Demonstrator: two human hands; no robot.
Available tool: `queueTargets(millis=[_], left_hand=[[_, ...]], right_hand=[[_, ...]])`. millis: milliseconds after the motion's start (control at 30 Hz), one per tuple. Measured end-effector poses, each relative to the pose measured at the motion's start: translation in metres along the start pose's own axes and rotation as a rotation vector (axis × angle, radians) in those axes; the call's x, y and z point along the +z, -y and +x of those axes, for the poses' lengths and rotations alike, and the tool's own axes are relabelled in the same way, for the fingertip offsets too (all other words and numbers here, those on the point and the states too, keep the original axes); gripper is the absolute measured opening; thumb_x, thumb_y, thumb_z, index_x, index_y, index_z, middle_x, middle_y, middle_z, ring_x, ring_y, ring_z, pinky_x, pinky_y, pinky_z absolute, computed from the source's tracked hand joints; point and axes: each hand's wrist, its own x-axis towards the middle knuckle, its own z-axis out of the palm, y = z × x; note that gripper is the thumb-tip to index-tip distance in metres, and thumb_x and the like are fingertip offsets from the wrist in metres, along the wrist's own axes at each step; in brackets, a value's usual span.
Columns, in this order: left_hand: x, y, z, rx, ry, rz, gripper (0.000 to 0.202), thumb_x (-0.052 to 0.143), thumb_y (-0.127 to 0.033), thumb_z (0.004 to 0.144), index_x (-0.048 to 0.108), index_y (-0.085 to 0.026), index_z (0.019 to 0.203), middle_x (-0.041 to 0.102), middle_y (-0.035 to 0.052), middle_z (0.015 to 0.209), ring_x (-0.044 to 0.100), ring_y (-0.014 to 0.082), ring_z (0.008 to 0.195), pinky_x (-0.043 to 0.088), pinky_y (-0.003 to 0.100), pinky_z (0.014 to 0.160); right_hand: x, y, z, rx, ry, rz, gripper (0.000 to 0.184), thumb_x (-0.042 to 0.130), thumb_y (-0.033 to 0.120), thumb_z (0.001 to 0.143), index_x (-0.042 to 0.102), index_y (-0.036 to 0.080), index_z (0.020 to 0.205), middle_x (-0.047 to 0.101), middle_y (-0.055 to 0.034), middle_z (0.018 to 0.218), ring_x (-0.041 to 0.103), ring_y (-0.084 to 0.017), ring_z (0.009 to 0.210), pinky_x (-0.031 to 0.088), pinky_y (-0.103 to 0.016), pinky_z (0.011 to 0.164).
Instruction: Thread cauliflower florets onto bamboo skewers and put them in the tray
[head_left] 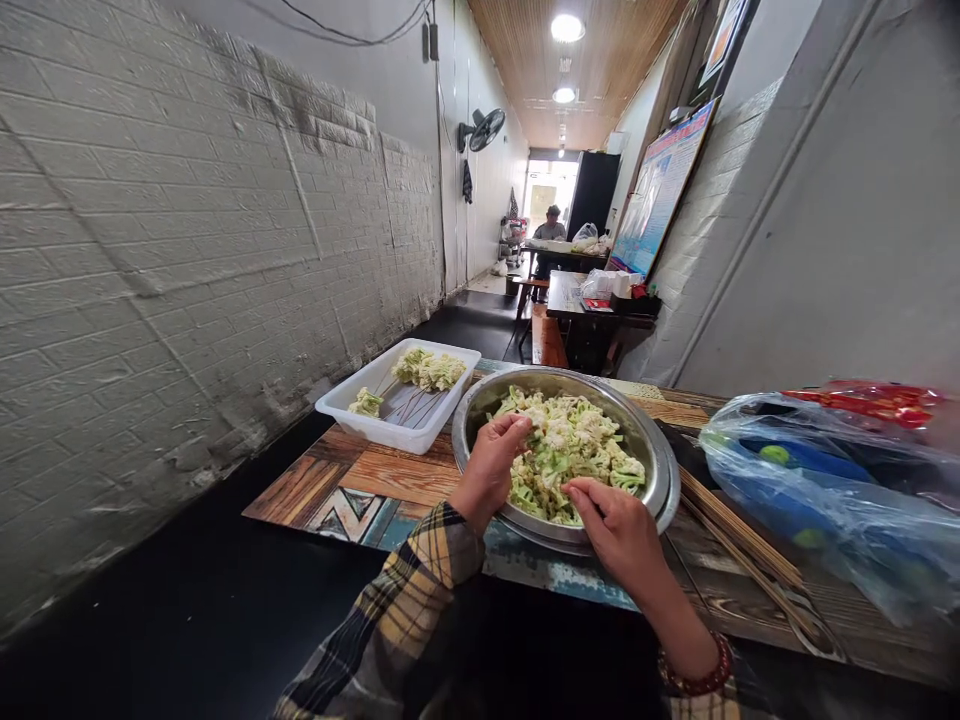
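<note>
A steel bowl in front of me is full of cut cauliflower florets. At its left side my left hand is closed in a pinch over the florets. Cauliflower lies right behind its fingertips, so what they grip cannot be made out. My right hand is closed too, thumb against forefinger, above the bowl's near right side. Anything in that pinch is too small or hidden to name. Left of the bowl, a white plastic tray holds skewered cauliflower, with thin sticks pointing toward me.
A bundle of wooden skewers lies right of the bowl, beside metal tongs. Farther right sits a clear plastic bag with blue and green contents. A brick-patterned wall runs along the left. A person sits at a far table.
</note>
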Motion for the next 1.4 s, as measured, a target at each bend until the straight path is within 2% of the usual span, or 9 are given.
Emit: queueTargets(millis=[267, 467, 667, 800, 900, 1033, 1133, 1233, 1400], left_hand=[[0.000, 0.001, 0.001, -0.021, 0.116, 0.035, 0.024, 0.072, -0.034, 0.067, 0.056, -0.016, 0.064, 0.050, -0.0025, 0.064, 0.044, 0.0106, 0.065, 0.034, 0.025, 0.065], [0.002, 0.000, 0.000, 0.049, 0.157, 0.073, 0.024, 0.070, -0.033, 0.068, 0.056, -0.015, 0.062, 0.047, -0.0035, 0.062, 0.038, 0.0104, 0.065, 0.031, 0.025, 0.068], [0.003, 0.003, 0.000, 0.027, 0.198, 0.039, 0.023, 0.069, -0.032, 0.071, 0.057, -0.015, 0.063, 0.049, -0.0030, 0.063, 0.039, 0.0103, 0.065, 0.032, 0.024, 0.069], [0.003, 0.005, 0.000, 0.019, 0.224, 0.021, 0.022, 0.070, -0.031, 0.072, 0.058, -0.015, 0.065, 0.050, -0.0027, 0.065, 0.041, 0.0094, 0.066, 0.033, 0.022, 0.069], [0.005, 0.003, -0.002, -0.035, 0.205, 0.012, 0.022, 0.071, -0.034, 0.072, 0.061, -0.015, 0.067, 0.052, -0.0021, 0.068, 0.045, 0.0096, 0.068, 0.034, 0.022, 0.067], [0.006, -0.004, -0.005, -0.088, 0.127, -0.047, 0.030, 0.065, -0.046, 0.076, 0.068, -0.019, 0.089, 0.061, 0.0020, 0.090, 0.053, 0.0123, 0.080, 0.038, 0.023, 0.070], [0.004, -0.008, -0.005, -0.113, 0.136, -0.110, 0.040, 0.059, -0.053, 0.080, 0.068, -0.019, 0.101, 0.063, 0.0040, 0.091, 0.057, 0.0138, 0.082, 0.041, 0.025, 0.071], [0.002, -0.007, -0.004, -0.111, 0.143, -0.147, 0.041, 0.059, -0.052, 0.080, 0.067, -0.016, 0.100, 0.064, 0.0056, 0.088, 0.060, 0.0157, 0.083, 0.044, 0.027, 0.075], [0.001, -0.006, -0.002, -0.074, 0.160, -0.140, 0.038, 0.060, -0.048, 0.081, 0.066, -0.014, 0.098, 0.064, 0.0066, 0.090, 0.062, 0.0154, 0.081, 0.047, 0.028, 0.076]], right_hand=[[0.001, -0.005, -0.002, -0.113, -0.088, -0.029, 0.025, 0.044, 0.028, 0.096, 0.065, 0.018, 0.086, 0.073, -0.0033, 0.078, 0.069, -0.018, 0.072, 0.046, -0.026, 0.068], [0.001, -0.006, -0.003, -0.151, -0.126, -0.061, 0.024, 0.045, 0.025, 0.095, 0.065, 0.017, 0.084, 0.072, -0.0042, 0.076, 0.068, -0.018, 0.070, 0.046, -0.026, 0.068], [0.001, -0.006, -0.004, -0.161, -0.127, -0.082, 0.025, 0.045, 0.025, 0.095, 0.065, 0.017, 0.083, 0.072, -0.0050, 0.077, 0.068, -0.017, 0.069, 0.046, -0.026, 0.067], [0.002, -0.006, -0.004, -0.118, -0.124, -0.064, 0.026, 0.045, 0.028, 0.095, 0.065, 0.017, 0.083, 0.072, -0.0052, 0.076, 0.067, -0.018, 0.070, 0.045, -0.027, 0.068], [-0.001, -0.005, -0.001, -0.046, -0.080, 0.012, 0.029, 0.044, 0.033, 0.095, 0.065, 0.018, 0.083, 0.071, -0.0045, 0.075, 0.066, -0.018, 0.071, 0.044, -0.027, 0.067], [-0.005, -0.006, 0.004, 0.064, -0.008, 0.177, 0.035, 0.041, 0.040, 0.095, 0.065, 0.018, 0.083, 0.061, -0.0007, 0.060, 0.059, -0.016, 0.059, 0.041, -0.025, 0.057], [-0.004, -0.008, 0.006, 0.142, -0.037, 0.283, 0.037, 0.040, 0.044, 0.094, 0.065, 0.017, 0.085, 0.050, 0.0029, 0.052, 0.050, -0.013, 0.051, 0.037, -0.024, 0.051], [-0.002, -0.009, 0.006, 0.198, -0.071, 0.378, 0.039, 0.042, 0.046, 0.093, 0.065, 0.015, 0.087, 0.044, 0.0051, 0.050, 0.044, -0.012, 0.047, 0.034, -0.023, 0.049], [-0.003, -0.008, 0.008, 0.225, -0.078, 0.498, 0.040, 0.045, 0.049, 0.091, 0.064, 0.014, 0.087, 0.042, 0.0063, 0.049, 0.040, -0.010, 0.045, 0.030, -0.022, 0.046]])
